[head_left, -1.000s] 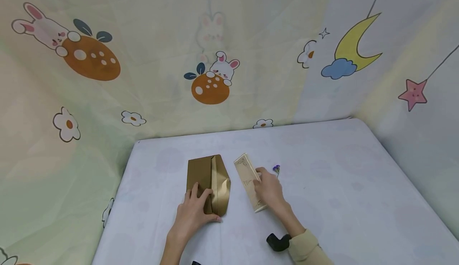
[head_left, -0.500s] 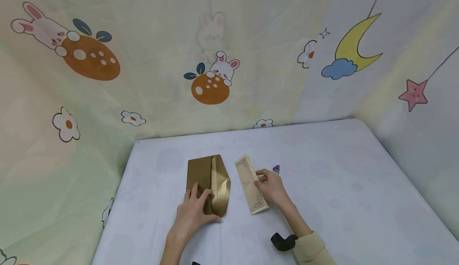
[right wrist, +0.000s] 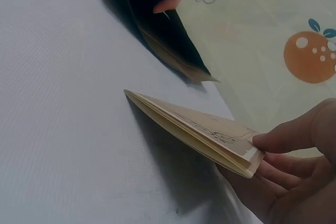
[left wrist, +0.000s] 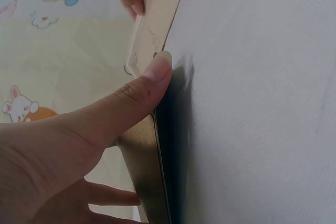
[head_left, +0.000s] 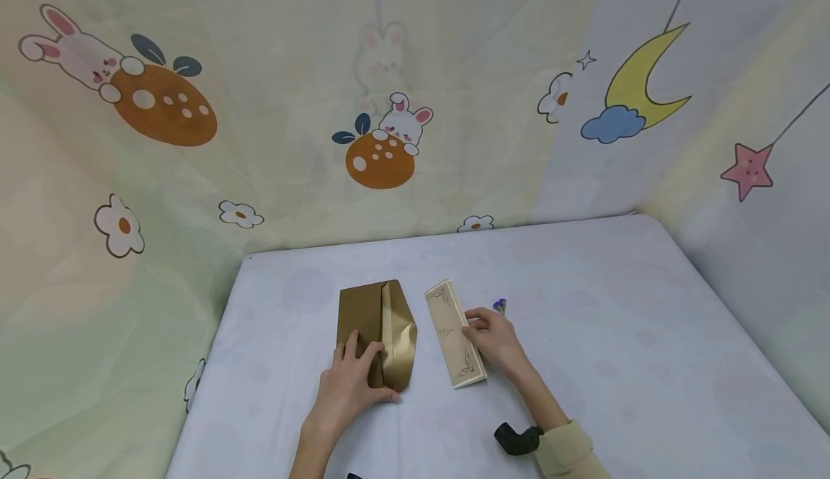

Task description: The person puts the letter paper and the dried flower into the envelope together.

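A gold envelope (head_left: pixel 360 308) lies on the table with its flap to the right, its pocket mouth gaping in the right wrist view. My left hand (head_left: pixel 348 384) holds it at the near end, the thumb along the near edge and the fingers over the pocket. To its right, my right hand (head_left: pixel 498 341) pinches a folded cream card (head_left: pixel 447 328) by its right long edge, thumb on top and fingers beneath. Fine scroll ornaments decorate the card. In the right wrist view the card (right wrist: pixel 194 129) is tilted, its layered edges showing and a shadow beneath.
A small purple flower (head_left: pixel 500 305) lies just beyond my right hand. The white-covered table (head_left: pixel 616 306) reaches back to a cloth backdrop (head_left: pixel 279 90) printed with rabbits, oranges and a moon. A black wrist camera (head_left: pixel 516 439) sits by the right sleeve.
My right hand has slid slightly right, drawing the card's near end a little toward me and straightening its angle. The left hand and envelope stay put.
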The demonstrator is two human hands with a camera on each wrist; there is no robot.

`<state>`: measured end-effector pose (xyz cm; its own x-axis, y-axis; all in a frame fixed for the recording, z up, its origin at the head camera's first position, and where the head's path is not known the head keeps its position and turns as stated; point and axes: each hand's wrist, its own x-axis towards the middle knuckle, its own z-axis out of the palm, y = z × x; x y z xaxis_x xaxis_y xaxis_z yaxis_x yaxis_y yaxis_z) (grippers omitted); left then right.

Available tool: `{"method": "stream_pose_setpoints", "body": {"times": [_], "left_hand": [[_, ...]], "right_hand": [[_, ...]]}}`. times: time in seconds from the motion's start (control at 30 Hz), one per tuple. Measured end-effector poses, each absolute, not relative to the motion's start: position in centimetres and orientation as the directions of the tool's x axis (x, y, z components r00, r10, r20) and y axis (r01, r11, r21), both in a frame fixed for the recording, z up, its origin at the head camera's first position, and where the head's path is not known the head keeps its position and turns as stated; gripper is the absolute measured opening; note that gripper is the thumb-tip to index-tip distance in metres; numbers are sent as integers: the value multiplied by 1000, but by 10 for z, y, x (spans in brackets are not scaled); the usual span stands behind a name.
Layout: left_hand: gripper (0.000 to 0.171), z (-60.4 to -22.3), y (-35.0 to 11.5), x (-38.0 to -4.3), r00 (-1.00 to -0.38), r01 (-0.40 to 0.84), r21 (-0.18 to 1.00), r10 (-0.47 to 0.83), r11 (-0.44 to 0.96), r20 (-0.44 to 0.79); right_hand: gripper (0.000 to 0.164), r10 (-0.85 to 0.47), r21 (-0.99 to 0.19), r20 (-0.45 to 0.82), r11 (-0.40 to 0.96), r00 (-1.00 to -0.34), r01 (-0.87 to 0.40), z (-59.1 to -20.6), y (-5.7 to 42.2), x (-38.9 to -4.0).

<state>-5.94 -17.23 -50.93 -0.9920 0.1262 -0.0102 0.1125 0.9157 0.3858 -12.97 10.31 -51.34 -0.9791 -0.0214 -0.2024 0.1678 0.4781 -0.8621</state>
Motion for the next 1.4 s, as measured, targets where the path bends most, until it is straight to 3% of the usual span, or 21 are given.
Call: {"method": "stream_pose_setpoints", "body": {"times": [0.3,0.83,1.4], "left_hand": [[82,-509,-173,-59,-992,111,389,126,914,-14],[81,-508,-172,-60,-992,102,393,123,914,-27],[81,-508,-172,-60,-992,111,393,128,913,-17]], "right_hand": [[33,-17,-875,-214,448,-977,184,-516,107,-130],[36,-42,-932,-283,250,-958,264,-511,107,-131],[36,-103,-950,-253,215,-962,227,-507,95,-132]]}}
